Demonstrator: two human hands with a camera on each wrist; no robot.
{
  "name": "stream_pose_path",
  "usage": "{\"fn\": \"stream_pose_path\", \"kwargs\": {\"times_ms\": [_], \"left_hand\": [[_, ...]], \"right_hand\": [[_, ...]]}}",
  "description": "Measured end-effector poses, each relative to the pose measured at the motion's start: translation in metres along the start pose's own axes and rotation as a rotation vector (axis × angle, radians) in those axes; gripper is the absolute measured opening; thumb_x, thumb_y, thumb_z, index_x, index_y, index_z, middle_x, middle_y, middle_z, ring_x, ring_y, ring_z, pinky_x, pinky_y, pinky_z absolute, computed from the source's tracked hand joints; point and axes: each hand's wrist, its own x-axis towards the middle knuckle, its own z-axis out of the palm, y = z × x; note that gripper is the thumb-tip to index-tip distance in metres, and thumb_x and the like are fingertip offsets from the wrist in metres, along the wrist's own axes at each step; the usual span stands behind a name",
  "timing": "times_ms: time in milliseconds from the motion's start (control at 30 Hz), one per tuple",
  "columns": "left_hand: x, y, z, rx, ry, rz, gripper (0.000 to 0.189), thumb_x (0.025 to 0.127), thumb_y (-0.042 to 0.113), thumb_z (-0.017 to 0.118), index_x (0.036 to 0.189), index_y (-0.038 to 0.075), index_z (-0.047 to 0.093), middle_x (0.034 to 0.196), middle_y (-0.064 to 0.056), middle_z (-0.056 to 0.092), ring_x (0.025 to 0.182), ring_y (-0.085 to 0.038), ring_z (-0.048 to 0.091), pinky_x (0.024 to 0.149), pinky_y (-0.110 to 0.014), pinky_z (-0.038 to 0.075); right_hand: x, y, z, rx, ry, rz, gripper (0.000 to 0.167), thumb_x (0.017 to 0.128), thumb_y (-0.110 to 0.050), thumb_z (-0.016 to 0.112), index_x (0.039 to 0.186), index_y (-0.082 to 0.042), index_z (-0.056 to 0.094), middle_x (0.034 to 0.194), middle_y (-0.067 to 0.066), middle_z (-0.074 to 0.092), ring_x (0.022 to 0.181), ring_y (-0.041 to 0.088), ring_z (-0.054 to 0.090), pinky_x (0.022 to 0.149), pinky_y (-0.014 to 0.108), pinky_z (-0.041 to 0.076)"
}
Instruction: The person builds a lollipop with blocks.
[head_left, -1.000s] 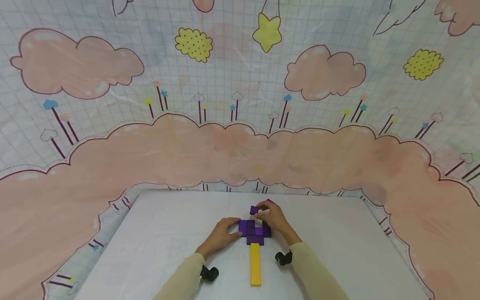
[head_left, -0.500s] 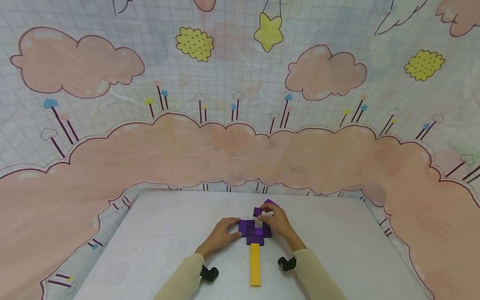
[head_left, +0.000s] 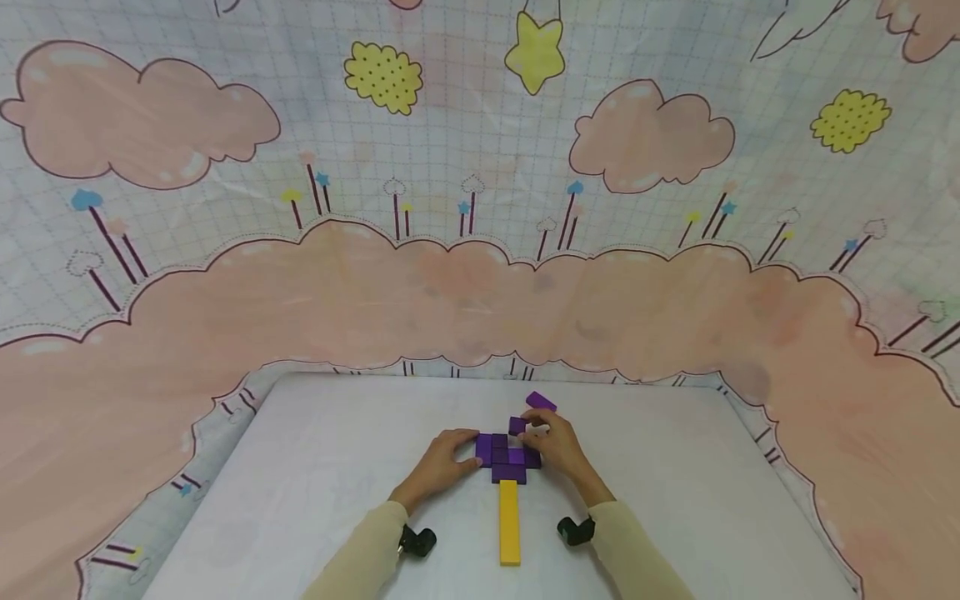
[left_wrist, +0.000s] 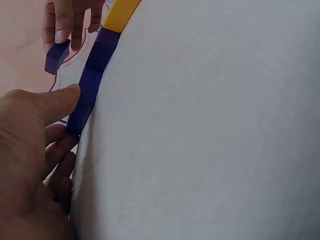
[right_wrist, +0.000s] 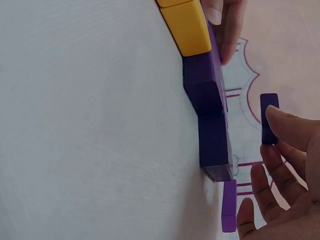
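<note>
My right hand [head_left: 557,442] pinches a small purple block [head_left: 517,426] between thumb and fingertips. In the right wrist view this held block [right_wrist: 269,117] is lifted off the table. Under it is a group of purple blocks [head_left: 500,455] laid edge to edge, with a gap on its far side. My left hand [head_left: 438,467] holds the left purple block [head_left: 483,450] of that group, thumb at the near end and fingers at the far end. The left wrist view shows the left thumb [left_wrist: 62,102] touching the purple row. A yellow strip of blocks [head_left: 509,523] runs from the group toward me.
A loose purple block [head_left: 541,401] lies at an angle beyond the right hand. The white table [head_left: 300,433] spreads around the blocks. Behind it hangs a cloth printed with clouds and stars. Small dark cameras [head_left: 576,531] sit at both wrists.
My right hand has shifted a little right with the small purple block, away from the loose block's near side. The left hand keeps its place. The head view has tilted slightly.
</note>
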Motion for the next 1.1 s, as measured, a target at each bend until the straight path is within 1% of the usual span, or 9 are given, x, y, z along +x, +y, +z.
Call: {"fn": "stream_pose_path", "kwargs": {"times_ms": [67,167,300,533,667,867,1100], "left_hand": [[0.000,0.000,0.000,0.008,-0.001,-0.001,0.053,0.090,0.030,0.071,0.137,0.010,0.057,0.141,-0.013,0.056,0.133,-0.035,0.048,0.114,-0.055,0.036],[0.000,0.000,0.000,0.011,-0.007,-0.010,0.053,0.090,0.029,0.070,0.137,0.011,0.057,0.142,-0.012,0.056,0.134,-0.035,0.047,0.115,-0.055,0.036],[0.000,0.000,0.000,0.010,-0.013,-0.009,0.054,0.090,0.031,0.070,0.138,0.010,0.056,0.142,-0.012,0.055,0.134,-0.035,0.047,0.115,-0.055,0.036],[0.000,-0.001,0.000,0.008,0.003,0.003,0.053,0.090,0.031,0.070,0.137,0.010,0.056,0.141,-0.012,0.056,0.134,-0.034,0.048,0.115,-0.054,0.036],[0.000,-0.001,0.000,0.010,0.007,0.016,0.053,0.090,0.029,0.070,0.137,0.008,0.057,0.140,-0.013,0.057,0.133,-0.035,0.048,0.114,-0.055,0.036],[-0.001,0.001,-0.001,-0.006,-0.002,-0.002,0.054,0.090,0.030,0.070,0.137,0.009,0.056,0.141,-0.013,0.056,0.134,-0.035,0.048,0.115,-0.055,0.036],[0.000,0.000,0.000,-0.004,0.000,0.005,0.054,0.090,0.030,0.071,0.137,0.008,0.056,0.141,-0.013,0.056,0.133,-0.035,0.048,0.114,-0.055,0.037]], "right_hand": [[-0.002,0.000,0.000,-0.008,0.002,-0.003,0.028,0.086,-0.014,0.075,0.113,-0.013,0.068,0.113,0.009,0.068,0.107,0.026,0.060,0.095,0.049,0.050],[-0.003,0.001,0.002,-0.022,0.010,-0.017,0.028,0.085,-0.011,0.076,0.112,-0.013,0.069,0.110,0.009,0.068,0.104,0.026,0.060,0.090,0.044,0.050],[-0.005,0.003,0.003,-0.020,0.003,-0.009,0.029,0.083,-0.012,0.078,0.110,-0.014,0.069,0.108,0.009,0.069,0.102,0.025,0.060,0.086,0.039,0.048],[-0.006,0.008,0.005,-0.045,-0.014,-0.040,0.028,0.083,-0.010,0.077,0.110,-0.011,0.069,0.109,0.011,0.070,0.104,0.028,0.062,0.090,0.045,0.049],[-0.006,0.009,0.006,-0.055,-0.022,-0.034,0.028,0.083,-0.009,0.077,0.110,-0.010,0.069,0.109,0.011,0.069,0.103,0.028,0.061,0.092,0.048,0.049],[-0.005,0.010,0.006,-0.058,-0.039,-0.042,0.028,0.083,-0.009,0.077,0.110,-0.008,0.069,0.109,0.012,0.069,0.104,0.030,0.061,0.098,0.054,0.049],[-0.003,0.012,0.008,-0.077,-0.054,-0.024,0.029,0.083,-0.010,0.077,0.111,-0.009,0.069,0.108,0.011,0.069,0.103,0.028,0.061,0.098,0.052,0.050]]}}
